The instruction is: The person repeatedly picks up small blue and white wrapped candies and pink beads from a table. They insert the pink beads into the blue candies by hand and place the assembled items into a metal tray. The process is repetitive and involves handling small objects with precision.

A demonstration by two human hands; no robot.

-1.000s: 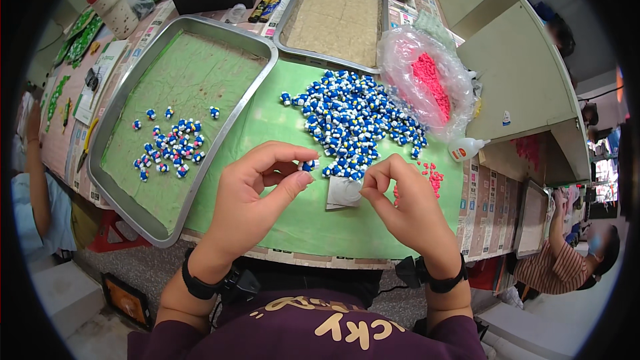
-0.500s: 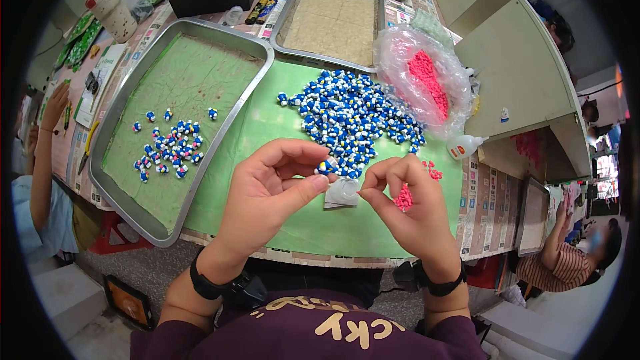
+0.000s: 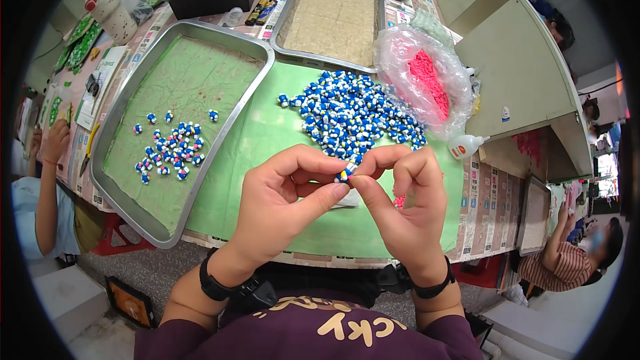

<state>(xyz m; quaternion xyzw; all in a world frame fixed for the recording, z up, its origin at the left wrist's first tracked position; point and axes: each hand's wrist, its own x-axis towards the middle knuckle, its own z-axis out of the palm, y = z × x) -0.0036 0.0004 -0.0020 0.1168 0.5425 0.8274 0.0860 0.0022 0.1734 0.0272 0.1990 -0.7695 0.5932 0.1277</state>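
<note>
We pinch one small blue-and-white figure (image 3: pixel 345 174) between the thumb and forefinger tips of the left hand (image 3: pixel 283 203) and the right hand (image 3: pixel 400 217); both sets of fingers are pressed together on it, just above the green mat (image 3: pixel 267 153). Whether a pink piece also sits in the right fingertips, we cannot tell.

To do this well, we judge it best to keep the grip light, hold the figure steady with the left hand, and let the right fingertips do the fine work.

On the mat, beyond the hands, lies the pile of blue-and-white figures (image 3: pixel 353 117). To the mat's right, a clear bag of pink pieces (image 3: pixel 427 83) and a small glue bottle (image 3: pixel 467 147). To its left, touching its edge, a metal tray (image 3: pixel 120 120) holding a smaller cluster of figures (image 3: pixel 170 150).
</note>
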